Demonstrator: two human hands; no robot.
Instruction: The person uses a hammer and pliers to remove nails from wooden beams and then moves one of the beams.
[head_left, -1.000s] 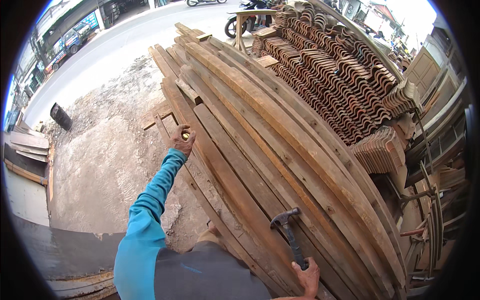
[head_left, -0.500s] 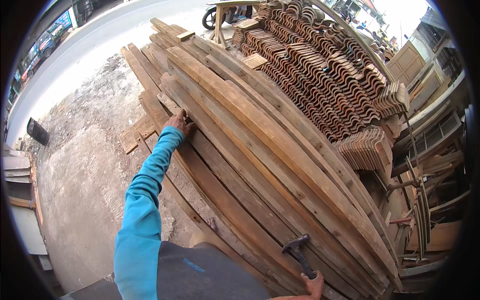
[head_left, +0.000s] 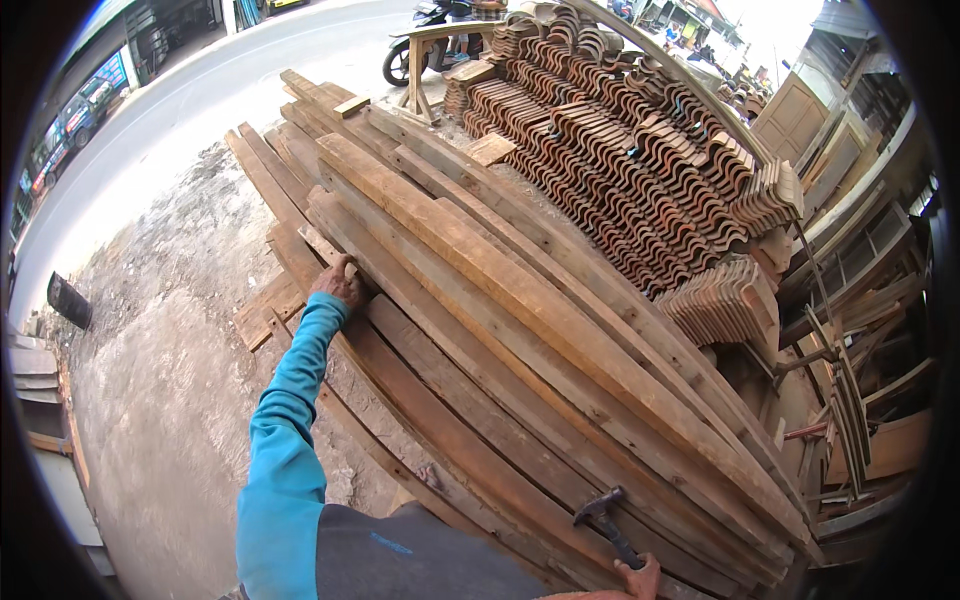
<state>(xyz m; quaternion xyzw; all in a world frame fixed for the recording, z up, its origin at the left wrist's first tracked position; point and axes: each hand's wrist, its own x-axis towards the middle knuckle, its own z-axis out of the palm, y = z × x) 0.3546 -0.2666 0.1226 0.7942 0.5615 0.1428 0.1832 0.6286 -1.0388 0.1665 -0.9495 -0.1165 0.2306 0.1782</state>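
Note:
My left hand (head_left: 340, 281) is closed on a narrow wooden plank (head_left: 317, 243) toward the far left end of a lumber stack; part of the grip is hidden behind the hand. Its arm, in a blue sleeve, reaches across from the lower left. Low in the picture, my right hand (head_left: 640, 577) grips the dark handle of a claw hammer (head_left: 603, 508). The hammer's head points up and left, over the planks. Long brown beams (head_left: 470, 280) lie side by side beneath and beyond both hands, some with nail holes.
Stacked clay roof tiles (head_left: 610, 160) rise behind the beams. A short board (head_left: 268, 308) juts from under the stack at left, and a black bucket (head_left: 69, 300) lies on the rough ground. Scrap wood and frames (head_left: 850, 350) crowd the right. A motorbike (head_left: 425, 45) stands near the road.
The view has tilted, so the stack and tiles sit slightly lower and more of the road shows. Both hands keep their holds on the plank and hammer.

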